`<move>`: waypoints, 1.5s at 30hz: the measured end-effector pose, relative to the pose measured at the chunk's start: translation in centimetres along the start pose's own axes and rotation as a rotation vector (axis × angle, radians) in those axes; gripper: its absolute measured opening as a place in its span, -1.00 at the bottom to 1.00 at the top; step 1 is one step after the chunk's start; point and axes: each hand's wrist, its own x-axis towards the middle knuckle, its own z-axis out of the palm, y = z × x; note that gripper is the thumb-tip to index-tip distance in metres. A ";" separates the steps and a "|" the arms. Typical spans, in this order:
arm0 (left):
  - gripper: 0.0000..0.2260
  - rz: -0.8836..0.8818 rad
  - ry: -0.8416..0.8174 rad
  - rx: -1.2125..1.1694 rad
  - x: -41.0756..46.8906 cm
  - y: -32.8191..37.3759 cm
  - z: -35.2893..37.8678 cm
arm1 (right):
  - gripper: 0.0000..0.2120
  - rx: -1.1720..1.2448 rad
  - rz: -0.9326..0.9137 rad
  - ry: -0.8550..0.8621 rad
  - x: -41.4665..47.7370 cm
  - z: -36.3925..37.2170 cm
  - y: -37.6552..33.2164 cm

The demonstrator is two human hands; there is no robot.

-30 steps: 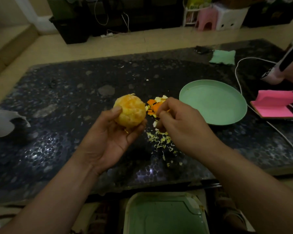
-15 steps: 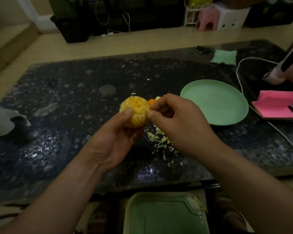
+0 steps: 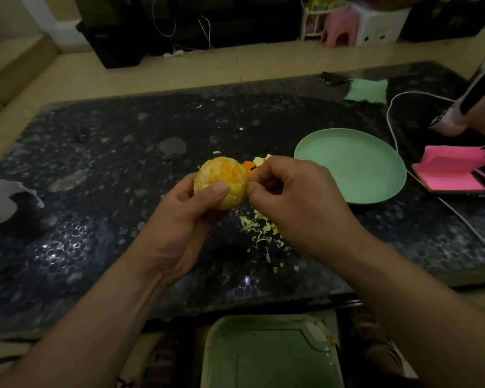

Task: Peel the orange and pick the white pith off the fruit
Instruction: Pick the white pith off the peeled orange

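My left hand holds the peeled orange above the dark table, thumb across its near side. The fruit's segments show, with thin pith on them. My right hand has its fingers curled, and thumb and forefinger pinch at the orange's right side, where a bit of pith is too small to make out. Orange peel pieces lie just behind the hands. A scatter of pale pith scraps lies on the table under my right hand.
An empty green plate sits right of the hands. Pink sticky notes, a white cable and a pink device lie at the far right. A green cloth is at the back, a green bin below the table.
My right hand came from the scrap pile to the orange's right side and pinches there. My left hand turned the fruit and shifted it slightly to the right.
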 end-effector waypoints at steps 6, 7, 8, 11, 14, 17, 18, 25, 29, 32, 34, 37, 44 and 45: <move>-0.57 -0.066 -0.068 -0.105 -0.2 0.1 0.2 | -0.90 0.037 -0.021 0.066 0.2 0.0 0.1; -0.58 -0.089 -0.083 -0.132 -0.3 0.1 0.2 | -0.89 0.061 -0.015 0.065 0.2 0.0 0.1; -0.59 -0.114 -0.100 -0.164 -0.4 0.2 0.3 | -0.89 0.100 -0.003 0.058 0.2 0.0 0.1; -0.50 -0.168 -0.166 -0.262 -0.6 0.5 0.2 | -0.87 0.226 0.040 0.033 0.4 -0.1 0.2; -0.41 -0.184 -0.182 -0.319 -0.8 0.8 0.1 | -0.89 0.295 0.070 0.025 0.6 -0.5 0.4; -0.38 -0.191 -0.156 -0.363 -0.9 1.0 0.1 | -0.89 0.280 0.117 0.020 0.8 -0.7 0.7; -0.38 -0.193 -0.153 -0.376 -0.8 1.0 0.0 | -0.88 0.268 0.151 0.010 1.0 -0.7 1.0; -0.33 -0.256 -0.045 -0.446 -0.5 0.4 -0.2 | -0.72 -0.234 0.216 -0.103 1.2 -0.2 3.0; -0.45 -0.260 -0.044 -0.416 -0.5 0.3 0.1 | -0.97 -0.201 0.174 -0.038 1.3 -0.2 2.3; -0.52 -0.246 -0.035 -0.392 -0.5 0.1 0.1 | -0.92 -0.190 0.137 0.014 1.2 -0.1 1.9; -0.57 -0.247 -0.010 -0.356 -0.4 -0.1 0.2 | -0.97 -0.158 0.109 0.031 1.2 -0.1 1.6; -0.60 -0.246 0.024 -0.262 -0.1 -0.4 0.3 | -0.91 0.022 0.102 -0.034 0.8 0.0 0.7; -0.50 -0.222 0.040 -0.093 0.2 -0.8 0.3 | -0.85 0.075 0.099 -0.050 0.0 0.5 0.6; -0.51 -0.205 0.040 -0.089 0.1 -0.7 0.5 | -0.86 0.068 0.095 -0.038 0.0 0.4 0.6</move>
